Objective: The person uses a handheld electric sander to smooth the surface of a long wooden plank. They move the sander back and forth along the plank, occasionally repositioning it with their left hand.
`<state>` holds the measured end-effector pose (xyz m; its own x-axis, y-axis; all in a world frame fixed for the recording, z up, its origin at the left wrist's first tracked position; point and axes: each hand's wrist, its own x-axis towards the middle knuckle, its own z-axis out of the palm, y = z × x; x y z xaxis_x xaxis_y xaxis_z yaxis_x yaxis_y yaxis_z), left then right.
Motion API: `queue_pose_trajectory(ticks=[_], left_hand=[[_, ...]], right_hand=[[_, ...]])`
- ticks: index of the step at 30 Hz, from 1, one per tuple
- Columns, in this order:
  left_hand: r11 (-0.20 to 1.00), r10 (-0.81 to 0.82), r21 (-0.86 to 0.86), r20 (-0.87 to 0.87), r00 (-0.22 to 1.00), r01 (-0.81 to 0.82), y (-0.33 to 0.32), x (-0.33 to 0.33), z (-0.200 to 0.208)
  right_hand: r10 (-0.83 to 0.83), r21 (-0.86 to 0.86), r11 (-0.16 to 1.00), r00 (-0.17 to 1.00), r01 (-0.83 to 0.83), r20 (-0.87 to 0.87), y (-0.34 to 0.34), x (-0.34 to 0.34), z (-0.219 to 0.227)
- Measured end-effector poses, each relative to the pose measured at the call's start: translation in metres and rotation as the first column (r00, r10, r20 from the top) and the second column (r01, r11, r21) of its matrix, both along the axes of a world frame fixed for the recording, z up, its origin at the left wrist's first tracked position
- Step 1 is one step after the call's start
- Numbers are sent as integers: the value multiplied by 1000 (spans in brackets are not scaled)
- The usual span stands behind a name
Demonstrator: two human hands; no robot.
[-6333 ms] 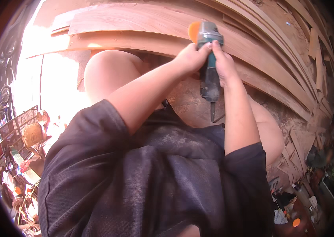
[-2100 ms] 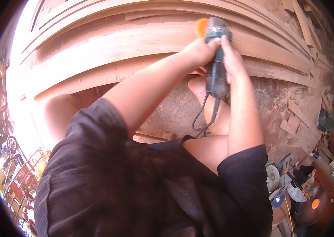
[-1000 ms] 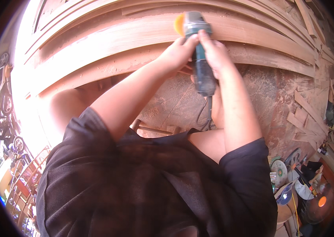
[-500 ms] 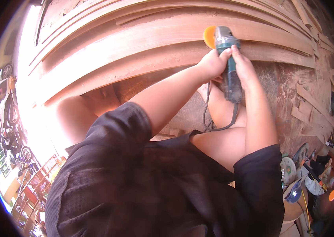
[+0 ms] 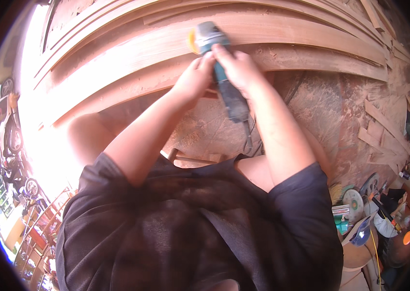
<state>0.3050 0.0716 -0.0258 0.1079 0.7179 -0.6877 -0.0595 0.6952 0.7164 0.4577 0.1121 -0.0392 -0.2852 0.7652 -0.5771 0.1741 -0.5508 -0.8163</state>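
Observation:
Both my hands are wrapped round a teal and black angle grinder [image 5: 227, 89] with a yellow disc [image 5: 194, 40] on its head. My left hand [image 5: 194, 80] grips its left side close behind the metal head. On the opposite side my right hand [image 5: 240, 69] closes round the body, thumb laid along the top. The disc is at the face of a long wooden plank [image 5: 282, 35]; whether it touches the wood I cannot tell. A dark power cord [image 5: 248, 133] trails from the grinder's rear end. Motion blurs the tool's head slightly.
Below the plank lies another long board [image 5: 311, 59], with more boards stacked beyond. Wood offcuts [image 5: 382, 128] litter the dusty floor [image 5: 331, 97] at the right. Nearer, abrasive discs [image 5: 352, 200] and mixed tools lie heaped. Parked motorbikes [image 5: 13, 131] stand at the far left.
Both hands have carried the grinder leftward along the plank and slightly farther away. It now leans, head to the left. The disc shows more edge-on, and my legs have spread apart.

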Motion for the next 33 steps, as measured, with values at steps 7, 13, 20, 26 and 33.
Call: queue_pose_trajectory(ticks=[7,13,20,26,33], left_hand=[[983,178,-53,39,983,-176,-31,-37,-5],[999,-28,30,189,982,23,35,71,-6],[944,-324,79,28,946,321,98,124,-9],[941,-318,126,19,948,313,104,53,-12],[997,57,61,-2,998,-57,35,-70,5]], right_hand=[[262,124,946,931,-300,254,6,-45,0],[-62,-14,998,995,64,80,31,76,-1],[-388,54,922,915,384,109,52,133,-3],[-393,3,919,917,394,-64,65,68,-22],[47,66,997,999,-47,9,53,-71,-14]])
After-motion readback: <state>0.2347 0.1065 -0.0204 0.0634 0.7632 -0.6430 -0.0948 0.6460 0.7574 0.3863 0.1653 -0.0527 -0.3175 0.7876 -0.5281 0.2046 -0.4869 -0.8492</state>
